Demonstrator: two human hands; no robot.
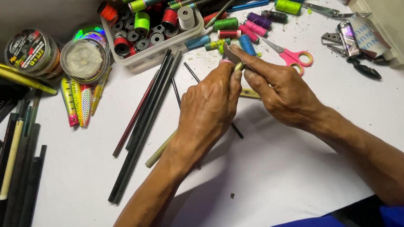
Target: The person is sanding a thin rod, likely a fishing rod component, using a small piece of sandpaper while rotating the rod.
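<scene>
- Right, head view: left hand (208,105) and right hand (282,92) meet at frame centre over the white counter (282,170).
- Both sets of fingers pinch a small piece (235,64) between the fingertips; it's mostly hidden, can't tell what it is.
- Pink-handled scissors (291,57) at 2 o'clock of the hands, just beside the right fingers.
- Clear tray of thread spools (152,31) at 11 o'clock; loose spools (248,27) at 12.
- Dark thin rods (146,121) at 9 o'clock, lying diagonal.
- Fishing lures (78,101) and line spools (56,54) far at 10 o'clock.
- Pliers (348,42) at 2 o'clock, well apart.
</scene>
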